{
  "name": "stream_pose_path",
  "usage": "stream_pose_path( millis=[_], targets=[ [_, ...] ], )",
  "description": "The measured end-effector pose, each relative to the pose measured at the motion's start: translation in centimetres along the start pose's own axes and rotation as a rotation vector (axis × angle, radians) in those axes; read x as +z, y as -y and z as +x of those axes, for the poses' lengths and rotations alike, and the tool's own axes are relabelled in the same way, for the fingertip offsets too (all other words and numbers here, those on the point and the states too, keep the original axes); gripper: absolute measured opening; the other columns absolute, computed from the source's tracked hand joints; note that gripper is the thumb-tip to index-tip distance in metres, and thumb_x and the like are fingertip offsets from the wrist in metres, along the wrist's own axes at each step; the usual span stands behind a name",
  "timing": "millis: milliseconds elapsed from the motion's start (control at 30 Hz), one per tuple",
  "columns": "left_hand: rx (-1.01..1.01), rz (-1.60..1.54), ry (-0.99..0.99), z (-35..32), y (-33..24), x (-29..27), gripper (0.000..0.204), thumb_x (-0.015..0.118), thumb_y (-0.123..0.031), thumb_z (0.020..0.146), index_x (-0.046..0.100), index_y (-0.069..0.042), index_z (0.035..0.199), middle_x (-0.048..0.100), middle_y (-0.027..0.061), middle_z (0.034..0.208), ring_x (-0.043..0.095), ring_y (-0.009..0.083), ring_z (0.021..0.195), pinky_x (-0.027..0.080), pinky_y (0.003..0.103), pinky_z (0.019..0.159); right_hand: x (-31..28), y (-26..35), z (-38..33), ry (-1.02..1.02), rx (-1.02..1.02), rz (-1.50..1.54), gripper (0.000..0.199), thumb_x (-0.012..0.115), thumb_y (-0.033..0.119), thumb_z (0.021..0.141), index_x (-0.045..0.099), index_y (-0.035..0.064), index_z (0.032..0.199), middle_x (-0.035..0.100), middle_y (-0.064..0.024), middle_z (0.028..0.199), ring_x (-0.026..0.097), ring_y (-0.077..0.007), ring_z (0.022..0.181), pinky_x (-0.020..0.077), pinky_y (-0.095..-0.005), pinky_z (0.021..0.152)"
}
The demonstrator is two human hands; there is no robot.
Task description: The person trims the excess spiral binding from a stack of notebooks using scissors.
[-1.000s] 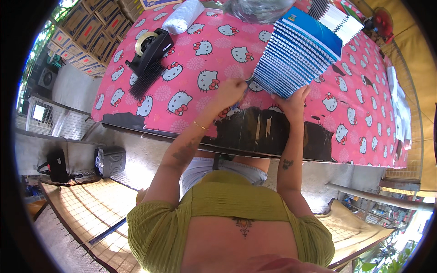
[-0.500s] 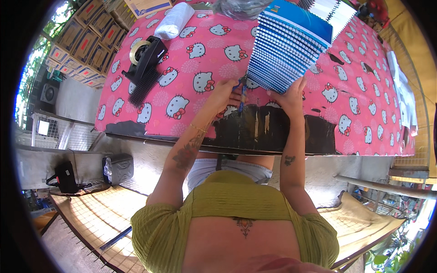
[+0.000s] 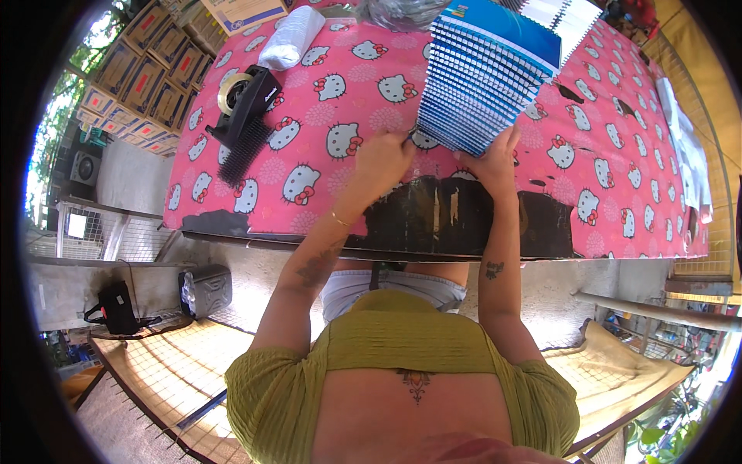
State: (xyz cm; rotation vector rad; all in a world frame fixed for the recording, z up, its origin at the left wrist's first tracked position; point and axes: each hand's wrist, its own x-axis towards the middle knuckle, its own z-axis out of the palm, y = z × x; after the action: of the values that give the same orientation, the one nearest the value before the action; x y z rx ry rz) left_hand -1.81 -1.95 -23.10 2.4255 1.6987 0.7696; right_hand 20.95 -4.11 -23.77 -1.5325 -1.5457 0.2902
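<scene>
A fanned stack of blue spiral-bound notebooks (image 3: 483, 77) lies on the table in front of me, bound edges overlapping in rows. My right hand (image 3: 492, 161) grips the stack's near end, thumb against the lower edge. At the near left corner of the stack, my left hand (image 3: 384, 164) is closed. It holds a small blue-handled tool, now mostly hidden under the fingers; a dark tip (image 3: 413, 134) pokes out beside the bottom notebook.
A pink patterned cover (image 3: 332, 124), torn at the front, lies over the table. To the left are a black tape dispenser (image 3: 249, 100), black binding coils (image 3: 244, 153) and a white wrapped roll (image 3: 292, 39). White spiral-bound pages (image 3: 568, 23) lie behind the notebooks. Cartons (image 3: 151, 66) stand far left.
My left hand has turned over and moved slightly up toward the notebooks' corner, covering the blue handles that showed before. The right hand keeps its grip in nearly the same place.
</scene>
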Motion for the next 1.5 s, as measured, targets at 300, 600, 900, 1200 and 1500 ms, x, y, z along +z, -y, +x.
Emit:
stream_pose_path(
  millis=[300, 600, 900, 1200, 1500],
  targets=[
    [-0.665, -1.250, 0.570, 1.2, 2.6, -1.5, 0.033, 0.051, -0.024, 0.093, 0.057, 0.007, 0.102, 0.064, 0.0157, 0.090, 0.069, 0.0280, 0.078, 0.058, 0.039, 0.064, 0.1, -0.5, -0.3, 0.003, 0.034, -0.074, 0.133, 0.090, 0.018, 0.048, 0.007, 0.0109, 0.152, 0.025, -0.0276, 0.145, 0.042, -0.0458, 0.126, 0.0429, -0.0538, 0.095],
    [-0.669, -1.290, 0.490, 1.5, 3.6, 0.5, 0.033, 0.050, -0.024, 0.094, 0.057, 0.007, 0.102, 0.065, 0.0150, 0.087, 0.069, 0.0260, 0.076, 0.057, 0.040, 0.066, 0.1, -0.7, -0.4, 0.022, 0.064, -0.115, 0.132, 0.089, 0.022, 0.049, 0.008, 0.0121, 0.152, 0.026, -0.0273, 0.145, 0.042, -0.0461, 0.126, 0.0406, -0.0556, 0.096],
    [0.045, 0.069, 0.114, 0.7, -0.3, 0.5, 0.031, 0.049, -0.023, 0.088, 0.067, 0.002, 0.086, 0.065, 0.0246, 0.094, 0.065, 0.0378, 0.067, 0.055, 0.045, 0.063, 0.0, -1.1, -0.2, 0.027, 0.070, -0.127, 0.134, 0.091, 0.022, 0.048, 0.007, 0.0116, 0.152, 0.027, -0.0276, 0.146, 0.038, -0.0452, 0.131, 0.0391, -0.0568, 0.097],
    [-0.669, -1.362, 0.588, 1.2, 2.3, -1.3, 0.032, 0.046, -0.021, 0.094, 0.053, 0.009, 0.102, 0.060, 0.0174, 0.088, 0.068, 0.0300, 0.070, 0.058, 0.039, 0.061, -0.1, -0.9, -0.3, 0.060, 0.109, -0.124, 0.138, 0.091, 0.021, 0.046, 0.005, 0.0123, 0.152, 0.026, -0.0266, 0.147, 0.038, -0.0440, 0.131, 0.0378, -0.0568, 0.099],
    [-0.631, -1.274, 0.563, 1.3, 3.6, 0.8, 0.028, 0.048, -0.022, 0.096, 0.059, 0.004, 0.097, 0.064, 0.0152, 0.085, 0.067, 0.0254, 0.069, 0.057, 0.039, 0.062, 0.0, -1.1, -0.2, 0.072, 0.103, -0.117, 0.138, 0.092, 0.021, 0.045, 0.005, 0.0134, 0.153, 0.028, -0.0257, 0.146, 0.040, -0.0436, 0.130, 0.0387, -0.0569, 0.098]
  ],
)
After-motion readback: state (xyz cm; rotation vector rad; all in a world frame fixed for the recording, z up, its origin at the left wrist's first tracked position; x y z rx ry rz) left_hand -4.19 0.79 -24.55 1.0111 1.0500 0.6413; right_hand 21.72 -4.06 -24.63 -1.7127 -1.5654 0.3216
